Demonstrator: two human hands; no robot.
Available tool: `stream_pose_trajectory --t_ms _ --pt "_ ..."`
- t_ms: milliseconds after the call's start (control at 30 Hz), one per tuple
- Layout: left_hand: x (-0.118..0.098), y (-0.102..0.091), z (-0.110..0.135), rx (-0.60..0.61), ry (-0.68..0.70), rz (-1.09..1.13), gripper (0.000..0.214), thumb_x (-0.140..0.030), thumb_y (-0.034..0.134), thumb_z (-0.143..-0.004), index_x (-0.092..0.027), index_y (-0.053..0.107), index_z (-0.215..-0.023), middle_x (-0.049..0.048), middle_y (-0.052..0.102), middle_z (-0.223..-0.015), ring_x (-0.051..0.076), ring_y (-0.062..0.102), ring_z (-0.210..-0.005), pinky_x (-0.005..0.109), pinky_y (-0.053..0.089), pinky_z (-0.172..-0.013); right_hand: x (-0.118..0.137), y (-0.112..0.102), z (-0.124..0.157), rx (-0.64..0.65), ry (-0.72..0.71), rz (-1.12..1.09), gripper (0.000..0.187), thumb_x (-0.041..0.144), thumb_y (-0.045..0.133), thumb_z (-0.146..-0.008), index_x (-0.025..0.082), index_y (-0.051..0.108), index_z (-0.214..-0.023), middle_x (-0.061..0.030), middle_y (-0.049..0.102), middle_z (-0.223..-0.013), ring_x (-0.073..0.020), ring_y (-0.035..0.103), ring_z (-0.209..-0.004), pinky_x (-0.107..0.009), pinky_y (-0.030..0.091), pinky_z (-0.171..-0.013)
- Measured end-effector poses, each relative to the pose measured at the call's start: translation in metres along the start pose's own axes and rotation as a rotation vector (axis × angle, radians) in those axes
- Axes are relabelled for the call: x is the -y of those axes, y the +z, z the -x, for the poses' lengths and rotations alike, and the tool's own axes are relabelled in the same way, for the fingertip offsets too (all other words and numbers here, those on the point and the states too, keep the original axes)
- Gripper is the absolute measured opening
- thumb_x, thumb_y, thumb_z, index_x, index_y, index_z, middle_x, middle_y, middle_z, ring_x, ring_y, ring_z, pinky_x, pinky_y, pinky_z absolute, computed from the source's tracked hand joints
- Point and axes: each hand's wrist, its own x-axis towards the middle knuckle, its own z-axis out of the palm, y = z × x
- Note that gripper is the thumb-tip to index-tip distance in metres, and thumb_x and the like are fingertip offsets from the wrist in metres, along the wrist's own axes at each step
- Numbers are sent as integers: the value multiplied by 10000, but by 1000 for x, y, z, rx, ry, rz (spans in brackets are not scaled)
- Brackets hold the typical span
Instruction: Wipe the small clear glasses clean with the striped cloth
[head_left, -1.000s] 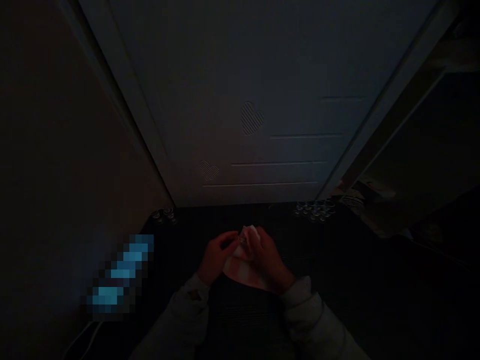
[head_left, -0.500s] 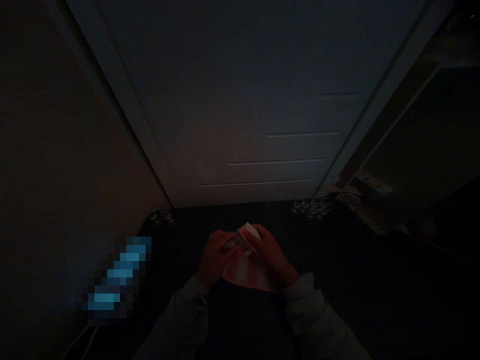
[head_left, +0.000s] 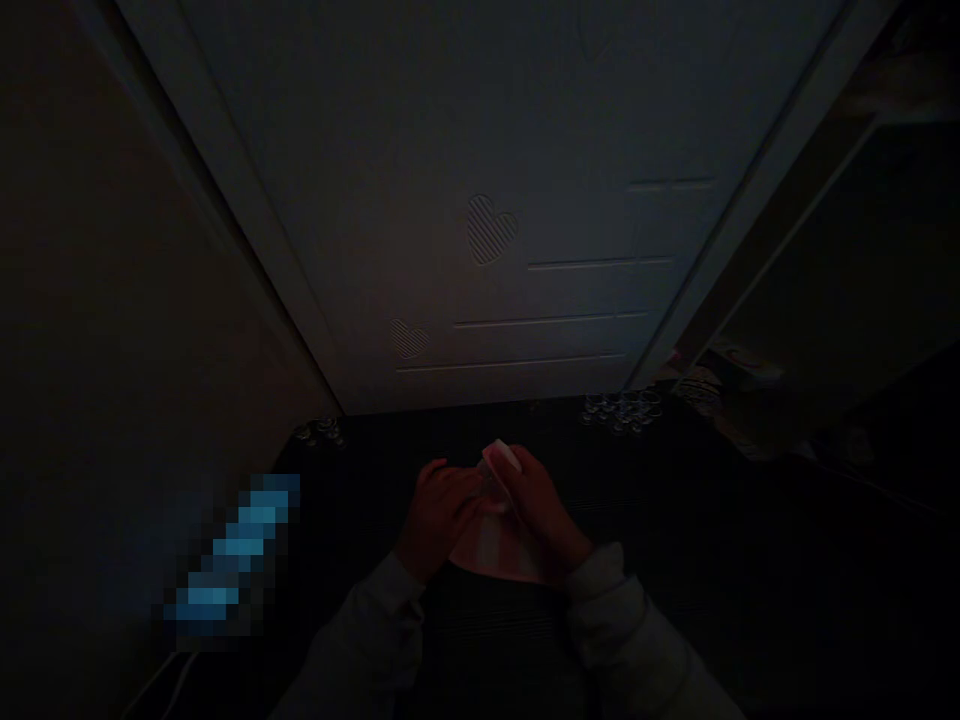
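Observation:
Over the dark tabletop, my right hand (head_left: 538,500) is closed around a pink-and-white striped cloth (head_left: 491,555), whose pale folded edge sticks up past the thumb. The rest of the cloth hangs down between my wrists. My left hand (head_left: 442,508) has its fingers curled around a small clear glass (head_left: 491,487), which the cloth partly wraps. Both hands meet at the glass, and their fingers hide much of it. The dim light blurs its outline.
Several small clear glasses (head_left: 622,410) stand at the back right, and a few more glasses (head_left: 321,432) at the back left. Behind the table rises a pale panel (head_left: 480,300) with heart reliefs. A pixelated lit blue device (head_left: 236,555) with a cable lies left.
My left hand has turned slightly and moved in a little to the right against the glass. The cloth's folded edge in my right hand has tilted. The view has shifted slightly.

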Motion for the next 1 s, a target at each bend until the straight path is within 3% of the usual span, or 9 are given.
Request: stream_pose_trajectory --t_ms 267,533,633,767,1000 --pt "-2 3 2 -1 15 -9 198 -269 572 -948 -183 685 -1086 75 757 -1074 229 691 -1030 550 411 -1051 -4 -4 -3 16 6 87 320 526 629 -801 222 600 -707 31 585 -631 -151 500 -615 -269 346 -563" --pt "-5 4 0 -4 -22 83 192 -296 591 -940 -179 700 -1046 64 758 -1047 223 686 -1020 537 414 -1049 -1 -2 -5 -7 14 -87 342 532 595 -823 218 591 -686 11 575 -672 -163 499 -661 -289 377 -621" --pt "-5 3 0 -2 -83 145 216 -346 605 -928 -180 706 -1022 63 754 -1038 226 683 -1020 542 415 -1048 5 -1 -3 19 55 -203 362 555 589 -826 212 582 -710 7 582 -691 -161 508 -657 -282 392 -609" --pt "-3 1 1 -29 -249 241 277 -394 629 -907 -178 676 -1075 79 715 -1115 245 648 -1092 523 457 -1013 17 -4 0 147 140 -358 419 598 556 -836 195 599 -727 -18 621 -682 -170 555 -631 -296 448 -616" --pt "4 -9 -7 30 -501 509 271 -321 663 -894 -161 655 -1113 78 697 -1144 244 659 -1069 504 508 -959 27 -18 0 364 216 -430 356 495 746 -678 193 715 -863 -37 715 -851 -201 644 -757 -322 490 -743"
